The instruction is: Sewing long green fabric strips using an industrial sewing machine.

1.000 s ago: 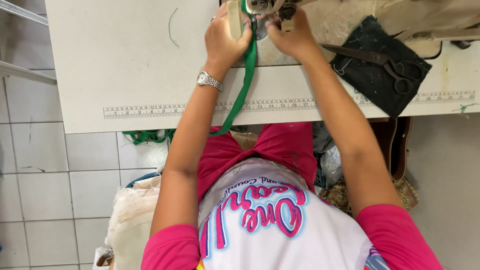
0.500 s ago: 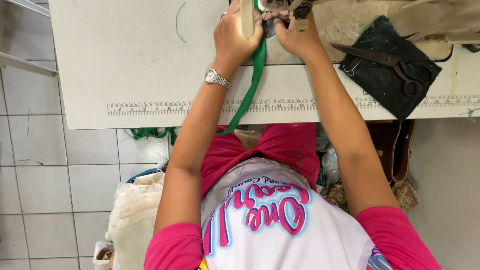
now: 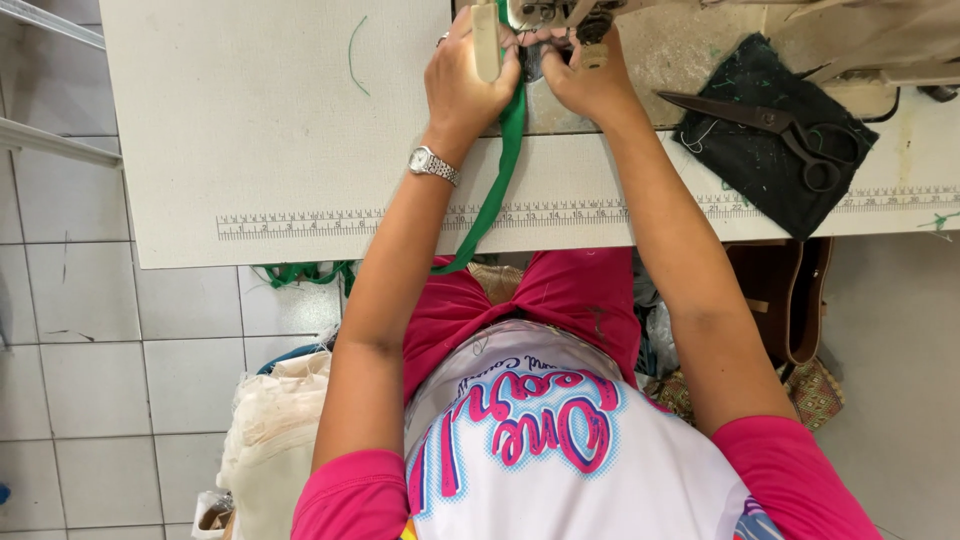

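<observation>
Head view: both hands sit at the sewing machine [image 3: 560,15], left hand [image 3: 462,85] pinching the green fabric strip [image 3: 505,160], right hand [image 3: 590,80] pressing it flat beside the needle (scissors [image 3: 770,125] lie right of the machine). Feeding evenly, fingers clear, seems wise.

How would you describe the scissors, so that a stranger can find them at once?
Start from the pale sewing table with a ruler strip along its near edge. To the right of the right hand lies a dark cloth. On it rest the scissors: long dark blades pointing left, black loop handles, the only metal tool lying there.
</observation>
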